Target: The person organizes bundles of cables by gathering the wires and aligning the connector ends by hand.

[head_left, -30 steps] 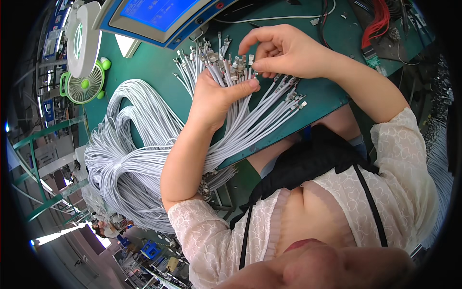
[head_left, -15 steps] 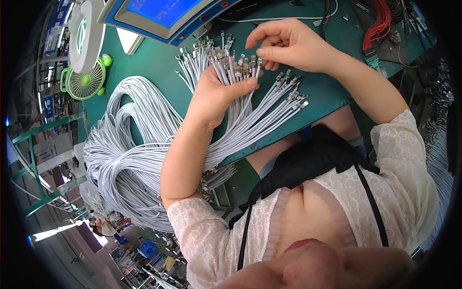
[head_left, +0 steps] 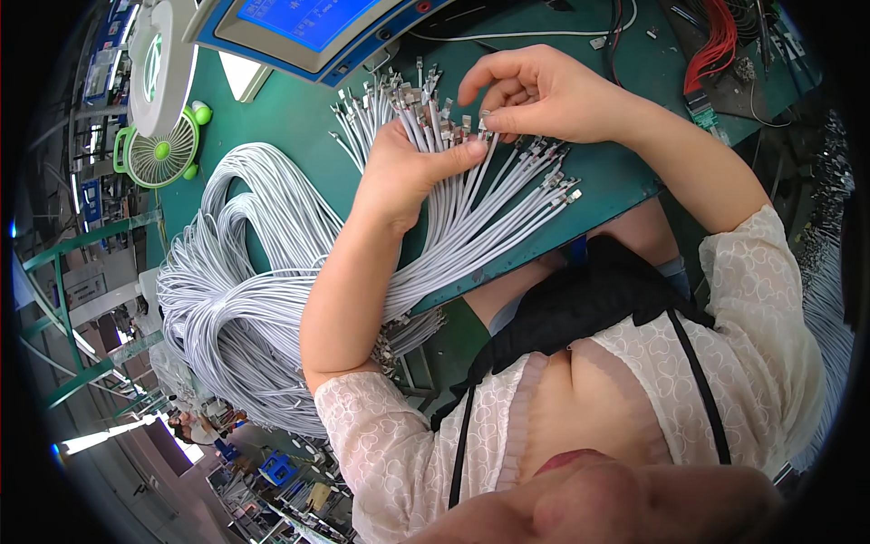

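I am seeing the left hand [head_left: 408,172] gripping a fanned bundle of grey cables [head_left: 462,218] over the green bench [head_left: 607,181], thumb pressing across their metal-tipped ends. The right hand [head_left: 544,95] is pinching one connector tip [head_left: 485,122] at the bundle's top. The cables are trailing left into a big looped coil [head_left: 227,308]. A small green fan [head_left: 163,154] is standing near a blue-screened machine [head_left: 299,27].

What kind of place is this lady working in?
Probably a factory bench for sorting cables: a big bundle of pale grey cables with metal ends lies on a green work table, beside a blue-screened machine and a small green desk fan.
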`<state>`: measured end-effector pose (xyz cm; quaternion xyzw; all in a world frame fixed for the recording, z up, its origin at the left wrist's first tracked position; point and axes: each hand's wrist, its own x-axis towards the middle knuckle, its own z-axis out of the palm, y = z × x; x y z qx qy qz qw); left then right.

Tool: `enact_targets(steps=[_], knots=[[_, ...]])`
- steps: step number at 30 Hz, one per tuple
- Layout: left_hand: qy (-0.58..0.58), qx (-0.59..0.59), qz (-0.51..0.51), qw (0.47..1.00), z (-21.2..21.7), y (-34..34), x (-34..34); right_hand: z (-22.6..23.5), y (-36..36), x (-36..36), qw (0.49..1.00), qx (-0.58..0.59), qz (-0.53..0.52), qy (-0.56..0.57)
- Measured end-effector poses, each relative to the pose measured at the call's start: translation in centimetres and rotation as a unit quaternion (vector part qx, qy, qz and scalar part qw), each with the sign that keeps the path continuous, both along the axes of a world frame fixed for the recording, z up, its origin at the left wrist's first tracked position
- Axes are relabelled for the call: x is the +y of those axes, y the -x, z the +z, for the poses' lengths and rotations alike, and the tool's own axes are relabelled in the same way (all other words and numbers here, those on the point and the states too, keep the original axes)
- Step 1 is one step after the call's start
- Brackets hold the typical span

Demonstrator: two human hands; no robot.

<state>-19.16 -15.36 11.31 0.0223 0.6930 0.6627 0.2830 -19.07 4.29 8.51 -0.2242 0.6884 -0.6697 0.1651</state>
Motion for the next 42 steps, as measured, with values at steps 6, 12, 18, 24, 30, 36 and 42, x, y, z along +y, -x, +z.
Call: enact_targets(steps=[6, 12, 18, 24, 30, 36, 42], knots=[[0.017, 0.004, -0.023, 1.0, -0.1, 0.1, -0.4, 0.2, -0.2, -0.1, 1.0, -0.007, -0.007, -0.007], [0.02, 0.003, -0.033, 0.999, -0.1, -0.1, -0.2, 0.7, -0.2, 0.1, 0.999, 0.001, -0.008, -0.04], [0.072, 0.039, -0.071, 0.994, -0.2, 0.2, -0.6, 0.2, -0.1, 0.0, 1.0, 0.012, -0.007, -0.027], [0.09, 0.02, -0.076, 0.993, -0.2, 0.4, -0.4, 0.0, 0.1, 0.1, 0.999, 0.019, 0.008, -0.028], [0.108, 0.032, -0.076, 0.991, -0.3, 0.3, -0.1, -0.3, -0.3, -0.5, 0.999, 0.031, -0.013, -0.043], [0.103, -0.001, -0.077, 0.992, -0.1, 0.6, -0.4, -0.3, -0.3, -0.4, 0.998, 0.025, -0.004, -0.054], [0.115, 0.045, -0.067, 0.99, -0.7, 0.1, 0.1, -1.0, -0.2, -0.7, 0.999, 0.021, -0.011, -0.032]])
